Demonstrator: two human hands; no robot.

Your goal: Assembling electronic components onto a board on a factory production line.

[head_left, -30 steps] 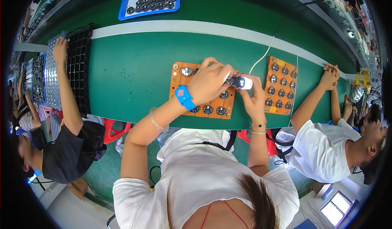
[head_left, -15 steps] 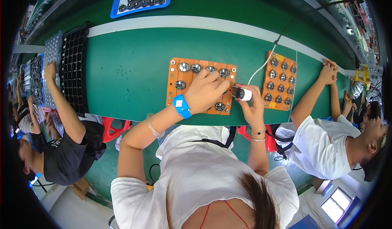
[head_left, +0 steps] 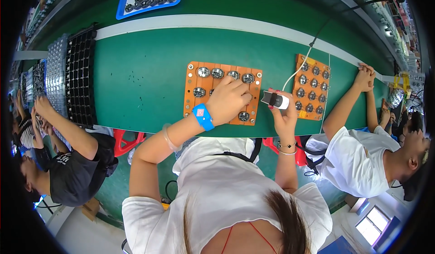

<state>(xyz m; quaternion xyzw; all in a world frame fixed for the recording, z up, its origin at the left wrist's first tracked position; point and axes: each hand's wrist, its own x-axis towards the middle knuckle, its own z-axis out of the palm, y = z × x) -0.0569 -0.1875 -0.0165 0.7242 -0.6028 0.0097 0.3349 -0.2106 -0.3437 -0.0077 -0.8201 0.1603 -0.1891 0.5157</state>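
An orange fixture board lies flat on the green table in front of me, with round black-and-silver parts seated in its holes. My left hand, wearing a blue wristband, rests over the board's middle, covering some of those parts. Its fingers are bent and close together, and whatever is under the tips is hidden. Just off the board's right edge, my right hand grips a small white-and-black corded device between thumb and fingers. Its dark, notched end points left toward the board.
A second orange board with similar parts lies right, near a neighbour's clasped hands. The device's white cable runs up to the back. A black gridded tray stands left; a blue tray of parts sits at the back. Small dark bits are scattered left.
My right hand has drawn the corded device right, away from the board's edge, and its notched end is now in plain sight. My left hand stays over the board. The left neighbour's arm has lowered.
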